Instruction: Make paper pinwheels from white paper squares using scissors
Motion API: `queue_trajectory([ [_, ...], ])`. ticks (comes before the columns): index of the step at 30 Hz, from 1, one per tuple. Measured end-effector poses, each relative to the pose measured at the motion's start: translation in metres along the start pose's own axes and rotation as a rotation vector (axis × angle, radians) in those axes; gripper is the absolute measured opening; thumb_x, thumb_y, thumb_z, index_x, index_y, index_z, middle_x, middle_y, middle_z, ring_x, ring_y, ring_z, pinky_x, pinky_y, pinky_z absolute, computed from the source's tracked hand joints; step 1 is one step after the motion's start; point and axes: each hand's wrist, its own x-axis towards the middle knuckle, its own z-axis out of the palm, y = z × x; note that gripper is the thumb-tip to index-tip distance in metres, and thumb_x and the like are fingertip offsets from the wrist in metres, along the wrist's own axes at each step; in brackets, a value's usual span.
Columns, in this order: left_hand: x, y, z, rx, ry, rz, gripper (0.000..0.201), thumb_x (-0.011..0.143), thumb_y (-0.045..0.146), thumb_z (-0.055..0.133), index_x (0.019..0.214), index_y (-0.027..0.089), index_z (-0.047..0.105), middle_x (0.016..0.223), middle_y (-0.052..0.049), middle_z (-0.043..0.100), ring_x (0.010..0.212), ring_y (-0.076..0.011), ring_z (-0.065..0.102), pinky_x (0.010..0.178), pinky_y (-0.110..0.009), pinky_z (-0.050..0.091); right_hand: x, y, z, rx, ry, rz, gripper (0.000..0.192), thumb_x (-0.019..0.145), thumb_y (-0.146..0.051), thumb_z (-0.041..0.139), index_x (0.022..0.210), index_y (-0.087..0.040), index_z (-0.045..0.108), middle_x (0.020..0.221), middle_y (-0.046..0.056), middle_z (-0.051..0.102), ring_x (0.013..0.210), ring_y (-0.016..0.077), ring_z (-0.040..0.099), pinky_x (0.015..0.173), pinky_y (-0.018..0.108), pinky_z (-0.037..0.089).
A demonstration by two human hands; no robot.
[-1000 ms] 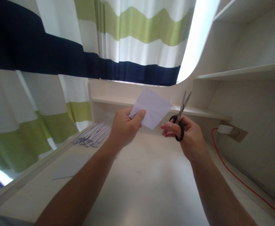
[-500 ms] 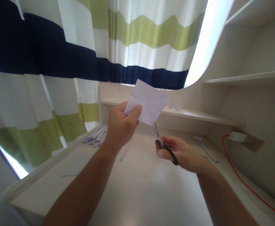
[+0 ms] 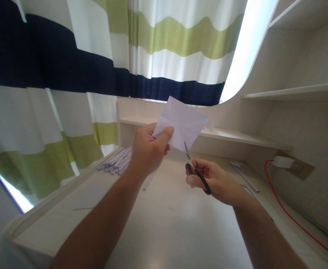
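Observation:
A creased square of white paper (image 3: 182,121) is pinched at its left corner by my left hand (image 3: 152,147), thumb on top. Held up above the desk, the paper is tilted so that one corner points down. My right hand (image 3: 208,177) grips black-handled scissors (image 3: 189,160), with fingers in the loops. The scissor blades point up and overlap the paper's lower corner in view. Whether they are cutting into it I cannot tell.
A pile of folded paper strips (image 3: 116,160) lies at the desk's left. One strip (image 3: 149,181) sits mid-desk, another (image 3: 245,176) at the right. Flat paper (image 3: 89,196) rests at the left edge. A red cable (image 3: 281,209) runs from a white plug (image 3: 283,162). Behind is a low shelf (image 3: 236,138).
My left hand has moved the paper slightly right and down. The scissor tips, just below the paper's corner before, now overlap it. My right hand has hardly moved.

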Motion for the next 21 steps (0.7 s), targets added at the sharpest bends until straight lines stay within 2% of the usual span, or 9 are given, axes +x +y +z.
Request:
queue_trajectory([
  [21, 0.0000, -0.0030, -0.0007, -0.086, -0.063, -0.037, 0.033, 0.088, 0.038, 0.073, 0.064, 0.016, 0.064, 0.050, 0.002, 0.060, 0.043, -0.0094, 0.053, 0.041, -0.019, 0.040, 0.0003, 0.0016, -0.0005, -0.002, 0.023, -0.005, 0.037, 0.080, -0.046, 0.087, 0.089, -0.019, 0.064, 0.080, -0.002, 0.057, 0.073, 0.0137, 0.051, 0.066, 0.028, 0.038],
])
